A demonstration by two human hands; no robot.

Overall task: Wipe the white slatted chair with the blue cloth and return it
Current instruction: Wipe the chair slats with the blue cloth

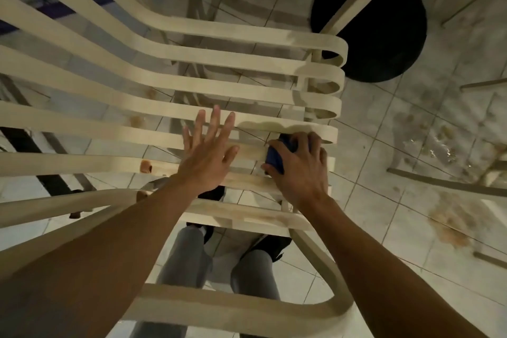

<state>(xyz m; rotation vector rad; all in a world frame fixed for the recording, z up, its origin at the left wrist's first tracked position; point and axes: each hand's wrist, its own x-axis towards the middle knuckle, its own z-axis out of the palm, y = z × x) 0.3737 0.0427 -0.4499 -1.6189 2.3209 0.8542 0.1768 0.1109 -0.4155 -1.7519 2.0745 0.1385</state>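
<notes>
The white slatted chair (170, 82) fills the head view, its curved slats running from upper left to the seat's front edge at the right. My left hand (208, 151) lies flat on the seat slats with fingers straight and spread. My right hand (299, 170) grips the bunched blue cloth (275, 158) and presses it onto a slat near the seat's front edge. Only a small part of the cloth shows between thumb and fingers. A damp patch marks the slat just beyond the cloth. Brown stains dot the slats to the left of my left hand.
A black round base (384, 27) stands on the tiled floor beyond the chair's front edge. The tiles at right carry brown dirt marks (450, 228). My legs and dark shoes (271, 247) show through the slats below. Thin pale legs of other furniture (439, 186) cross the floor at right.
</notes>
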